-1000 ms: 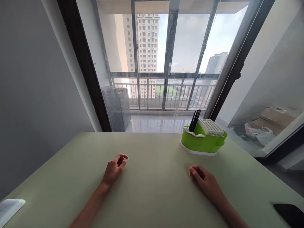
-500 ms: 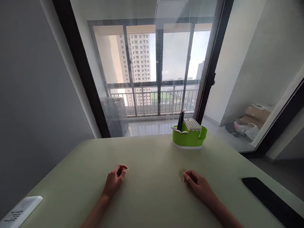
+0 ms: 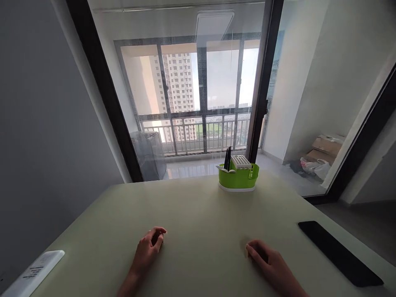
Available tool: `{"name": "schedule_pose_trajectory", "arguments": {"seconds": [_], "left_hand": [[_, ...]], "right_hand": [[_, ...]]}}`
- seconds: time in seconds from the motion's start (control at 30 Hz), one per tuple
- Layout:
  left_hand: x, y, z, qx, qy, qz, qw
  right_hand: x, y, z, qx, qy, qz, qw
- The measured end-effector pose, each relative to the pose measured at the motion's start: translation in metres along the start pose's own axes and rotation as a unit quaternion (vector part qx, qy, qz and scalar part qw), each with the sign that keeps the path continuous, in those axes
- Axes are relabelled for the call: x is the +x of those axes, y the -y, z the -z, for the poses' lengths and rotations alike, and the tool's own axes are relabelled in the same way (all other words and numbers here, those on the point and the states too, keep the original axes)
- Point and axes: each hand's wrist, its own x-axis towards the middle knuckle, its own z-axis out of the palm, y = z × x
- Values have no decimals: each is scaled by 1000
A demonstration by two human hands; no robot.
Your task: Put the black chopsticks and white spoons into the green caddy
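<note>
Since a second ago the view has tipped up and back, so the green caddy (image 3: 238,178) now sits farther up the worktop (image 3: 192,214) and a black phone (image 3: 339,252) shows whole. Both hands rest on the worktop holding nothing, fingers loosely curled: left hand (image 3: 147,249), right hand (image 3: 268,263). The caddy lies well beyond them, nearer the right hand, its long axis across the view, black sticks upright at its left end.

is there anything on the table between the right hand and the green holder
No. In the head view the table is bare between the right hand and the green holder.
</note>
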Motion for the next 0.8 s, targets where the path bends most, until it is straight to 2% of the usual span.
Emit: {"name": "schedule_pose_trajectory", "arguments": {"seconds": [0.23, 0.33, 0.43, 0.5, 0.57, 0.63, 0.7, 0.8], "left_hand": [[-7, 3, -6, 33, -3, -8, 999], [-7, 9, -8, 42, 0, -16, 999], [-6, 13, -9, 45, 1, -21, 999], [-6, 14, -9, 45, 2, -22, 999], [-6, 13, -10, 43, 3, -21, 999], [-5, 14, -10, 39, 2, -21, 999], [-5, 14, -10, 35, -1, -25, 999], [-6, 16, -11, 33, -8, -35, 999]], "right_hand": [[-1, 1, -2, 3, 1, -14, 1000], [-3, -7, 8, -18, -17, -26, 999], [-7, -27, 42, -114, -116, -44, 986], [-12, -47, 75, -193, -218, -27, 956], [-17, -70, 110, -281, -272, -53, 919], [-23, -95, 138, -305, -293, -142, 895], [-28, -119, 157, -270, -277, -230, 893], [-32, -155, 172, -211, -260, -286, 898]]}}
